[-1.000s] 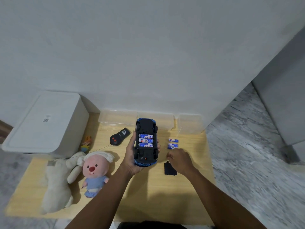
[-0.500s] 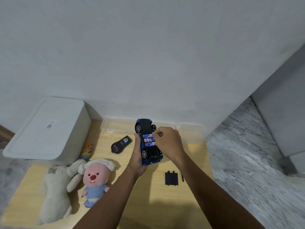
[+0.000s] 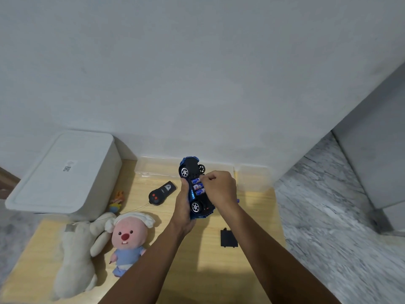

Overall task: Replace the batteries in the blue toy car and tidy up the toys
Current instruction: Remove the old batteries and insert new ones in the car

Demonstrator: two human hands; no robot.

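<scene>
Left hand [image 3: 183,210] is gripping the blue toy car [image 3: 195,188] from its left side, fingers wrapped around the body, holding it above the wooden table [image 3: 203,268]. The car is lying tipped on its side with the black underside facing the camera, nose pointing away toward the wall. Battery bay is sitting open; three blue-labelled batteries [image 3: 198,186] are showing in it, stacked one behind another.

Right hand [image 3: 220,189] is sitting on the right side of the car, fingers curled tight, fingertips pressed in at the far end of the battery bay. Can't tell if they're pinching a battery or only pushing on it; the knuckles are hiding the contact.

Relative to the car:
- black battery cover [image 3: 228,238] is lying flat on the table, nearer the camera and slightly right, well apart.
- black remote control [image 3: 161,193] with two red buttons is lying just left, its thin antenna wire trailing toward the plush toys.
- pink-faced plush [image 3: 128,236] in a blue outfit is lying left and nearer the camera, touching a cream plush rabbit [image 3: 74,257] on its left.
- white lidded bin [image 3: 63,174] is standing far left.
- clear plastic containers [image 3: 252,175] are lining the wall directly behind.
- a small orange-and-blue toy [image 3: 116,201] is sitting between the bin and the remote.
</scene>
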